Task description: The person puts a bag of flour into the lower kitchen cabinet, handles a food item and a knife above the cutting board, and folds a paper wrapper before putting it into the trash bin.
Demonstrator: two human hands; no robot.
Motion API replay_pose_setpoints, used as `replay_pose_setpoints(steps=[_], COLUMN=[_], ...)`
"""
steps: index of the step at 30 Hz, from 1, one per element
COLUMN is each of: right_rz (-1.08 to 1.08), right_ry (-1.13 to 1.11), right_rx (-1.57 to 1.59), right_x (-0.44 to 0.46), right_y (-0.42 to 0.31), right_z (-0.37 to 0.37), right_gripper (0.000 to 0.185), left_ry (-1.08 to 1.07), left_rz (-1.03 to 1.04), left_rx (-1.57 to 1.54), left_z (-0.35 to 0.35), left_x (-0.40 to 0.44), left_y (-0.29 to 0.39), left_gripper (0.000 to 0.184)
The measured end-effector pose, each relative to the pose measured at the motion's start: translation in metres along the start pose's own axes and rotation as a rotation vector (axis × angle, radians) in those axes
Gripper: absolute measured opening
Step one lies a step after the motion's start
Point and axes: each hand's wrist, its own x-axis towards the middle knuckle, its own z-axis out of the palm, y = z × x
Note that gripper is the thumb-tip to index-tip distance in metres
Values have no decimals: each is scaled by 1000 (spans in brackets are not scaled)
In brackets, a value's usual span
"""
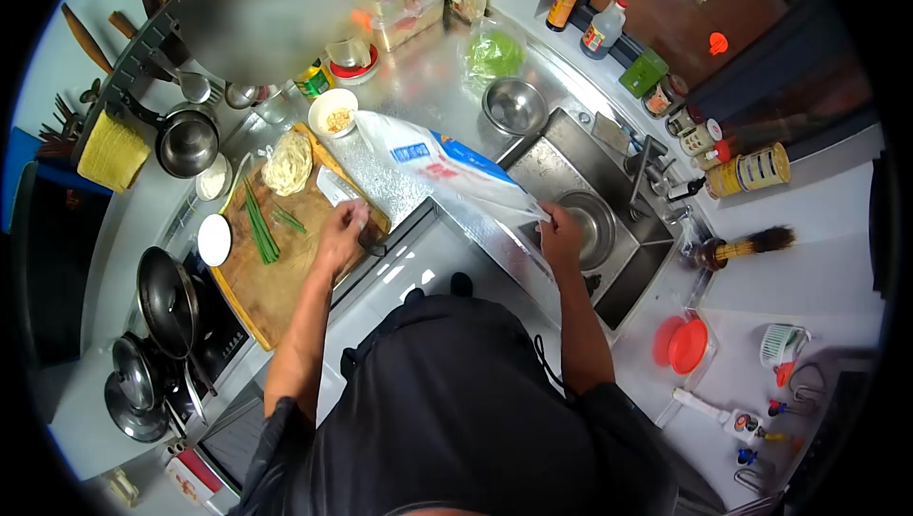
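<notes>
My right hand (561, 233) is closed on the corner of a white plastic bag (447, 166) with blue and red print. The bag stretches out to the left over the counter, its far end beside a white bowl (333, 114) of chopped yellowish bits. Over the right edge of the wooden cutting board (276, 292), my left hand (342, 231) has its fingers drawn together; whether anything is in them I cannot make out. Near it lies a knife (333, 186), its blade partly hidden by the hand. Green scallion lengths (259, 223) and a pale heap of noodle-like strands (287, 164) rest on the board.
To the right is a sink (618, 278) holding a metal basin (588, 226), under a faucet (647, 169). A steel bowl (514, 105) and bagged greens (495, 53) stand behind. Pans (167, 302) sit at the left, and bottles (604, 29) line the sill.
</notes>
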Motion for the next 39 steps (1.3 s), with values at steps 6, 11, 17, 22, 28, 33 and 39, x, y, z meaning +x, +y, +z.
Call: replay_pose_setpoints(steps=[6, 11, 17, 22, 28, 33, 39], right_rz=[-270, -237, -58, 58, 85, 3, -30], right_ry=[94, 93, 106, 150, 181, 220, 149], right_rx=[-280, -306, -232, -188, -233, -242, -189], right_x=[-3, -16, -48, -70, -100, -112, -121], right_y=[-46, -51, -44, -25, -7, 16, 23], right_z=[-36, -46, -40, -26, -10, -5, -12], right_gripper=[26, 24, 18, 24, 32, 30, 36], left_ry=[-57, -32, -15, -116, -83, -137, -249], left_rz=[-329, -160, -103, -17, 170, 496, 671], left_rx=[-286, -420, -338, -298, 132, 631, 1044], left_z=[34, 41, 26, 20, 28, 32, 50], left_x=[41, 15, 11, 37, 68, 74, 59], left_y=[-3, 5, 36, 62, 76, 96, 135], left_gripper=[23, 26, 45, 53, 69, 57, 47])
